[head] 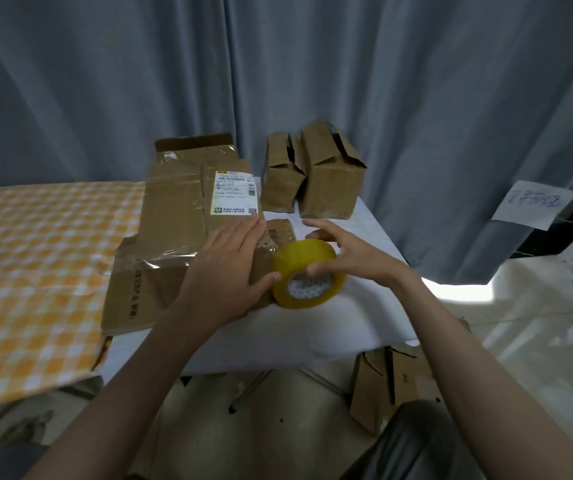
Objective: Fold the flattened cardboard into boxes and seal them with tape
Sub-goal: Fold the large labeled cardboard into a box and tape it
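Note:
A stack of flattened cardboard point(174, 216), the top sheet bearing a white shipping label point(234, 192) and old clear tape, lies on the white table point(330, 327). My left hand point(224, 271) rests flat on the cardboard's right part, fingers straight. A yellow roll of tape point(307, 273) stands on edge by the cardboard's right edge. My right hand point(347, 256) holds the roll from the right, thumb at its core and fingers spread over its top.
Two folded brown boxes point(283, 174) point(332, 171) stand at the table's back with loosely closed flaps. An orange checked cloth point(32, 271) covers the surface to the left. More cardboard boxes point(389, 386) sit on the floor under the table's right. A grey curtain point(313, 64) hangs behind.

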{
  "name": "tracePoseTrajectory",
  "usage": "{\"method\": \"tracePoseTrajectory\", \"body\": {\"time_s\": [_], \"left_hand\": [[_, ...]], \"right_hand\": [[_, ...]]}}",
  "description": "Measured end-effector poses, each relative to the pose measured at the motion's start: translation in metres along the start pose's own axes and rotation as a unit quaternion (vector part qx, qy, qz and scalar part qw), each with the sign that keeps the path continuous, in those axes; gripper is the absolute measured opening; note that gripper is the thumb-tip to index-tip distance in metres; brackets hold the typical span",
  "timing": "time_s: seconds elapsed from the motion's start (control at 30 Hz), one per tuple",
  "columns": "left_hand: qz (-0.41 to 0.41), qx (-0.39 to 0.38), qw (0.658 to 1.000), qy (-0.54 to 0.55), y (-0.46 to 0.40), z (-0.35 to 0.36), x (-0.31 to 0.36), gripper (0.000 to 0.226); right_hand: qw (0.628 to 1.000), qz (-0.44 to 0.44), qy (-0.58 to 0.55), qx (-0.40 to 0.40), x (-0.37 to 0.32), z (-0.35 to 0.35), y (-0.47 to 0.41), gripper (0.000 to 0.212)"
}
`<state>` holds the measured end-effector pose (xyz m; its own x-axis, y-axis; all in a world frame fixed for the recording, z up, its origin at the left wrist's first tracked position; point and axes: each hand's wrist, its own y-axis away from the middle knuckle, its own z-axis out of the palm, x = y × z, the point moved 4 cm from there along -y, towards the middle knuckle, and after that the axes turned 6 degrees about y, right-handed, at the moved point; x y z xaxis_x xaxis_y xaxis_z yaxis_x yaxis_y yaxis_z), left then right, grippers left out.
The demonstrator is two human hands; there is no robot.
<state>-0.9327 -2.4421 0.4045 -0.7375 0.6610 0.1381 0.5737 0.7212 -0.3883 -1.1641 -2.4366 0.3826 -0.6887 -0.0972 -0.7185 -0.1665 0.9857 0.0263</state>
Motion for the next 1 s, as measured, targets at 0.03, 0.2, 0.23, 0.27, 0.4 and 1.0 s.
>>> {"method": "tracePoseTrajectory", "body": {"time_s": [0.03,0.2,0.23,0.27,0.4,1.0], "left_hand": [[-0.001,0.005,1.000,-0.004,0.000,0.001,0.000,0.089],[-0.017,0.027,0.999,-0.006,-0.001,0.003,0.003,0.089],[-0.019,0.031,0.999,-0.008,-0.001,0.004,0.003,0.089],[-0.020,0.033,0.999,-0.010,0.000,0.005,0.003,0.089],[-0.017,0.039,0.999,-0.013,0.000,0.007,0.001,0.088],[-0.049,0.124,0.989,-0.063,-0.006,0.014,0.019,0.084]], "right_hand": [[0.999,0.015,-0.032,0.037,0.010,-0.006,0.001,0.059],[0.967,0.141,0.061,0.201,0.073,-0.015,-0.009,0.032],[0.963,0.159,0.101,0.192,0.084,-0.012,-0.012,0.031],[0.961,0.167,0.129,0.180,0.096,-0.008,-0.016,0.030],[0.943,0.176,0.210,0.187,0.122,0.002,-0.031,0.022],[0.935,-0.008,-0.095,0.341,-0.045,0.009,0.033,0.014]]}}
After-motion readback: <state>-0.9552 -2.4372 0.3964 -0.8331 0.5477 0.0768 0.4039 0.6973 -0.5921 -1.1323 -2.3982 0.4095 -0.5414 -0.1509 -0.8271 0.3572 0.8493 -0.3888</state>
